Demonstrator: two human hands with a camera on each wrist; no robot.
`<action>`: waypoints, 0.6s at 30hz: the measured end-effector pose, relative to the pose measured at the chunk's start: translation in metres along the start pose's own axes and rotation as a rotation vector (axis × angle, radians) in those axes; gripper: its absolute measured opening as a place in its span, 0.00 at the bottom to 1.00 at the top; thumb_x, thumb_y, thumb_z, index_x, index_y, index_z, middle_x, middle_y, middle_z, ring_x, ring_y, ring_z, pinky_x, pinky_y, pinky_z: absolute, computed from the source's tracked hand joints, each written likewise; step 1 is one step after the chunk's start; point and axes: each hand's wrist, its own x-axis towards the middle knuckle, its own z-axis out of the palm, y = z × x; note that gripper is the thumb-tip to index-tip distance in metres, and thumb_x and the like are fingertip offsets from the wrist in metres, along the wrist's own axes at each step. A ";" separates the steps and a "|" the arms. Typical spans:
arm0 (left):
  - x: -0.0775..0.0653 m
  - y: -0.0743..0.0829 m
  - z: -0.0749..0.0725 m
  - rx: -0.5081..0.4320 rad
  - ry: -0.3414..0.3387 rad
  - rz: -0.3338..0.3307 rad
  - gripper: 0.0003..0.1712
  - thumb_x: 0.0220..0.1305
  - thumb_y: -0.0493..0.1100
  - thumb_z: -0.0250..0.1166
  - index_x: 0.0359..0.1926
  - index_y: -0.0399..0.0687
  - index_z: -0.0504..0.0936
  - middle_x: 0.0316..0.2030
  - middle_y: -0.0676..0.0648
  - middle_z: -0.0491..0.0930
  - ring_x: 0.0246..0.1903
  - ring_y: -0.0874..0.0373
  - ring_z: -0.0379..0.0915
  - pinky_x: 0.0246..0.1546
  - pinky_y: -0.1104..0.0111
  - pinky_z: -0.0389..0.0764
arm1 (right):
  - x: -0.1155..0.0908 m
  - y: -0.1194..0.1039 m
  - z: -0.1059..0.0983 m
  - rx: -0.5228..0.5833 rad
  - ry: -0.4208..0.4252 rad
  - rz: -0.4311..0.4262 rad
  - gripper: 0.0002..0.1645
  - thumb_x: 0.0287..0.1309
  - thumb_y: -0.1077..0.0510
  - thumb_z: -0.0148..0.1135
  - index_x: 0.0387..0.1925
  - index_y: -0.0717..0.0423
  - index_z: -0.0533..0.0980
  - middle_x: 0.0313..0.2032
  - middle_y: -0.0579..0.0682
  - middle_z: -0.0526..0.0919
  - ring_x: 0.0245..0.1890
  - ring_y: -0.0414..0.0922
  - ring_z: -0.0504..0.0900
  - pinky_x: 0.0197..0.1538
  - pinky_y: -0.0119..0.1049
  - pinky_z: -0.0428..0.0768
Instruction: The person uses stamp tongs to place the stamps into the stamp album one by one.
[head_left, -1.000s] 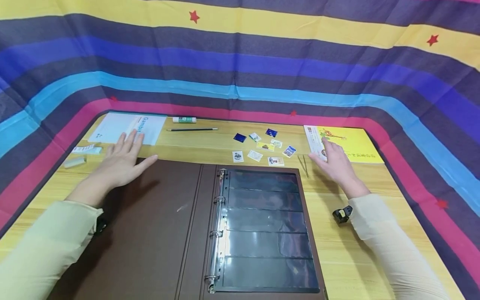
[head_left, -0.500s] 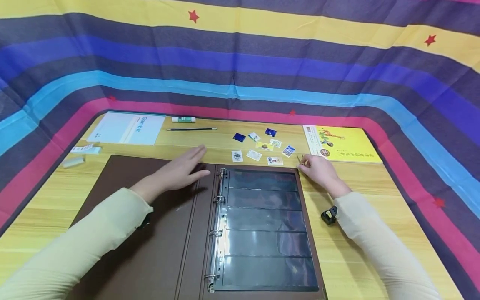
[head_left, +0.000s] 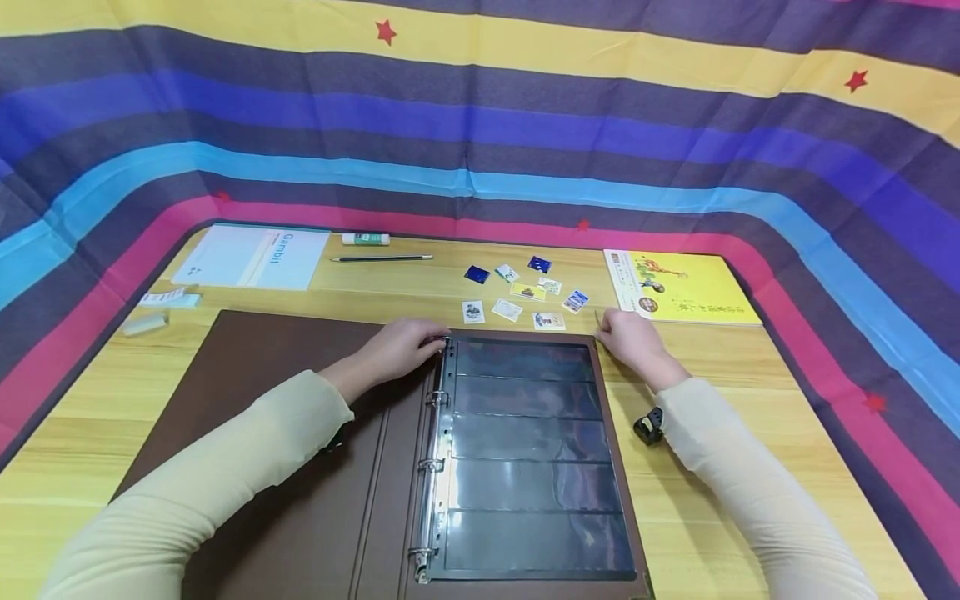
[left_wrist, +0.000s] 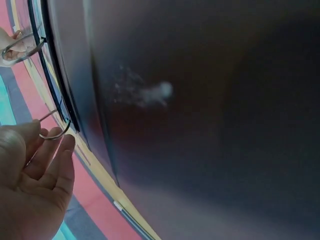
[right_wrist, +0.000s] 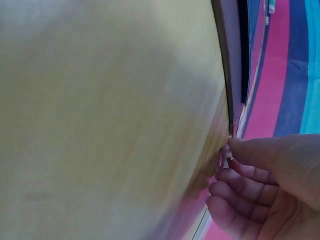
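A brown ring binder [head_left: 300,346] lies spread wide on the table, a dark stamp page with clear pocket strips [head_left: 525,437] on its rings. At the spine's top end my left hand [head_left: 397,346] pinches the uppermost metal ring [left_wrist: 59,136] between thumb and fingers, as the left wrist view shows. Just past the binder's upper right corner, my right hand [head_left: 633,342] pinches tweezers [head_left: 598,317]; the hand covers most of them. Several small stamps [head_left: 507,309] lie loose behind the page, between the hands.
A yellow book [head_left: 697,287] lies at the back right. Toward the back left are a white booklet [head_left: 255,257], a glue stick [head_left: 366,239], a pencil [head_left: 382,258] and a whitish block [head_left: 146,324]. A striped cloth [head_left: 465,125] hangs behind the table.
My left hand has come right across the binder cover from the white booklet to the top ring. My right hand has moved off the yellow book and taken hold of the tweezers.
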 end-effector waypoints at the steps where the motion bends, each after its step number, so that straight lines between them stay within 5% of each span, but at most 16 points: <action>1: 0.001 0.001 0.001 -0.013 0.007 -0.020 0.14 0.55 0.44 0.54 0.43 0.47 0.75 0.38 0.52 0.75 0.38 0.61 0.69 0.39 0.65 0.68 | 0.000 0.000 0.000 -0.005 0.001 -0.004 0.12 0.46 0.58 0.55 0.14 0.55 0.66 0.14 0.48 0.69 0.15 0.44 0.66 0.22 0.37 0.64; 9: 0.005 0.000 0.006 -0.112 0.014 -0.085 0.11 0.56 0.44 0.54 0.39 0.49 0.77 0.35 0.53 0.76 0.35 0.62 0.70 0.36 0.66 0.70 | -0.002 -0.002 -0.004 -0.012 -0.006 -0.009 0.17 0.44 0.60 0.52 0.06 0.53 0.61 0.07 0.45 0.61 0.12 0.43 0.62 0.18 0.35 0.60; 18: 0.005 -0.005 0.008 -0.308 0.015 -0.190 0.11 0.55 0.45 0.54 0.38 0.49 0.78 0.35 0.53 0.75 0.36 0.62 0.68 0.37 0.67 0.69 | 0.000 -0.002 -0.019 0.098 0.094 -0.024 0.04 0.47 0.61 0.50 0.27 0.58 0.68 0.20 0.52 0.74 0.20 0.48 0.70 0.25 0.40 0.67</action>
